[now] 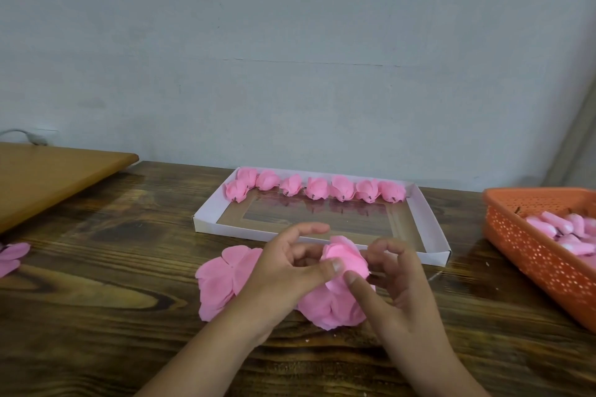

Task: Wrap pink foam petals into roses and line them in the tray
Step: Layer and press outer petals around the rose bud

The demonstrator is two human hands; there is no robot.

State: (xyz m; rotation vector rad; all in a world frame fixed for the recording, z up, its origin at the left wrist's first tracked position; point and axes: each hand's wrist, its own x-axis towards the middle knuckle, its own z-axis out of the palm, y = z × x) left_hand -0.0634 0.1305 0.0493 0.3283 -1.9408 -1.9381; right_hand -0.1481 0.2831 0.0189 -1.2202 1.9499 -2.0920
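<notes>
Two bare hands meet over the dark wooden bench (96, 284). The left hand (283, 274) and the right hand (396, 280) both hold a half-made pink rose (345, 259) between them. The left thumb and the right thumb press on its front, and the other fingers (309, 229) curl round its sides, so both hands are closed on the rose. Loose pink petals (329, 306) hang under the rose and touch the bench right below the fingers. A flat pile of petals (222, 277) lies on the bench just left of the left hand. Past the fingers, farther from the person, sits a white tray (432, 235). Eight finished roses (317, 188) stand in a line along its far side. To the right of the right hand, well apart, is an orange basket (529, 255) with pale pink pieces (561, 229) inside. Far off to the left of the fingers, a few more petals (11, 256) lie at the edge, near a lighter brown board (48, 177).
</notes>
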